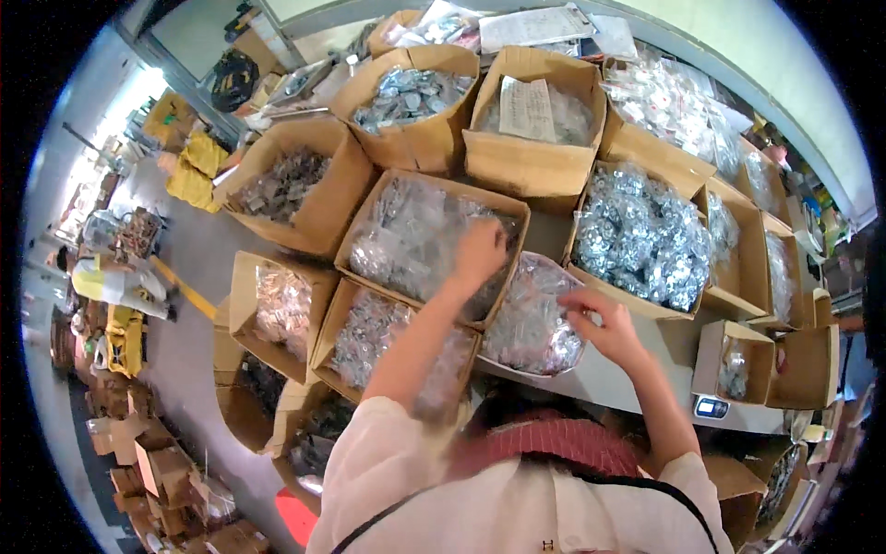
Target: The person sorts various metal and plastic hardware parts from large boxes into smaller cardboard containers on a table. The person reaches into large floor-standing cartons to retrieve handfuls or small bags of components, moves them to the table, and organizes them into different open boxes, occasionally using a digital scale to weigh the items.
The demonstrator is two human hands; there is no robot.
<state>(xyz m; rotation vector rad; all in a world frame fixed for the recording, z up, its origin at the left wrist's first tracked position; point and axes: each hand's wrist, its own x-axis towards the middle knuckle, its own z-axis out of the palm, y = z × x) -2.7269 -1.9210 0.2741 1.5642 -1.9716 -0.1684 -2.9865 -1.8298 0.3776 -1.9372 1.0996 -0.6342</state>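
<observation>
1. Right grip [604, 331]: at the right side of a pale-rimmed container [540, 374]; forefinger and thumb bent, tips apart.
2. Clear bags of small parts [526, 323]: inside that container, just left of the right grip's fingertips.
3. Left grip [482, 251]: over the right half of the middle carton [452, 187]; fingers curled. Motion blur here; cannot tell whether they are closed on anything.
4. Bagged parts [401, 240]: in the middle carton, mostly left of the left grip.
5. Beyond: carton [526, 164] with a paper sheet [526, 109] lying on its contents.
</observation>
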